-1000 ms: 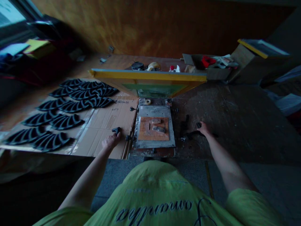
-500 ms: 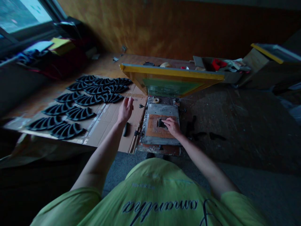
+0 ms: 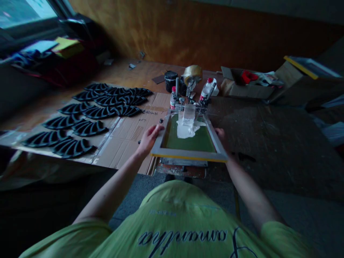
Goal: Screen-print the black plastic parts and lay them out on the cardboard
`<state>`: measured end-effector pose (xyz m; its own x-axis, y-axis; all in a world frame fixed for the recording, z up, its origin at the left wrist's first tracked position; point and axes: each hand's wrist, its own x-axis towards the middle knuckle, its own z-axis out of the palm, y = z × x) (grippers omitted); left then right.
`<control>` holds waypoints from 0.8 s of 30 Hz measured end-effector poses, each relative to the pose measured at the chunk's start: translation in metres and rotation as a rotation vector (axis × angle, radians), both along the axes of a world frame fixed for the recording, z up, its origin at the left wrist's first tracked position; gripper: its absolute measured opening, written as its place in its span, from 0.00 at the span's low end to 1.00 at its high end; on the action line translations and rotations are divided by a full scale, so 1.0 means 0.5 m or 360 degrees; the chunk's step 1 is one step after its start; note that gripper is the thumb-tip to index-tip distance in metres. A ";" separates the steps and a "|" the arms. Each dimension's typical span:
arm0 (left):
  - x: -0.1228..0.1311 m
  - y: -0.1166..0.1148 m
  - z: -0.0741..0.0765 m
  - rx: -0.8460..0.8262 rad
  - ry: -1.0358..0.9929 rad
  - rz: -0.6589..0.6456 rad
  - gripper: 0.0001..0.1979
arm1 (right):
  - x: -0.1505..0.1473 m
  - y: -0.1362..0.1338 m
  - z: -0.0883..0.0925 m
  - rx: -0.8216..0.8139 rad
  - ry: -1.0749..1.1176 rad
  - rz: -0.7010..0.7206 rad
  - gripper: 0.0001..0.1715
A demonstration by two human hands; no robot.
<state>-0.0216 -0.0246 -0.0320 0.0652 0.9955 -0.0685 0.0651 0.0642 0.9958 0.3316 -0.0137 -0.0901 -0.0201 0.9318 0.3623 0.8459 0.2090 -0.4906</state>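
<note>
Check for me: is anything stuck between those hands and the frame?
Nothing visible. The left fingers touch the left side of the screen-printing frame; the right fingers, partly hidden, are at its right side.

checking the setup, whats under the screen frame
Under the screen frame, a strip of metal plate and a stained base show at the near edge; the rest is covered.

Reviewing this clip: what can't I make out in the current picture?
All in the head view:
Metal plate: mostly covered by the screen frame, so whatever lies on it is hidden.
Right hand: partly behind the frame's right side, leaving its grip unclear.
Handwriting on the cardboard: too small and blurred to read.
Window: cut off by the left and top edges.
</note>
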 end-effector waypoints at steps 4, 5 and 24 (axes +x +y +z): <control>-0.001 -0.041 -0.129 -0.0416 0.0033 -0.0006 0.38 | -0.039 0.066 0.058 0.0125 -0.0063 -0.0050 0.27; 0.001 -0.044 -0.153 -0.0445 0.0069 0.0023 0.39 | -0.070 0.078 0.069 0.0124 -0.0140 0.0018 0.33; 0.001 -0.036 -0.211 -0.0448 0.0154 0.0107 0.30 | -0.158 -0.013 0.053 -0.0297 -0.0535 0.0893 0.12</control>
<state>-0.0212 -0.0425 -0.1376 -0.0205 0.9385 -0.3448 0.1453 0.3440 0.9277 0.2527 -0.0203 -0.0635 -0.6022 0.7937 0.0861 0.7469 0.5982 -0.2903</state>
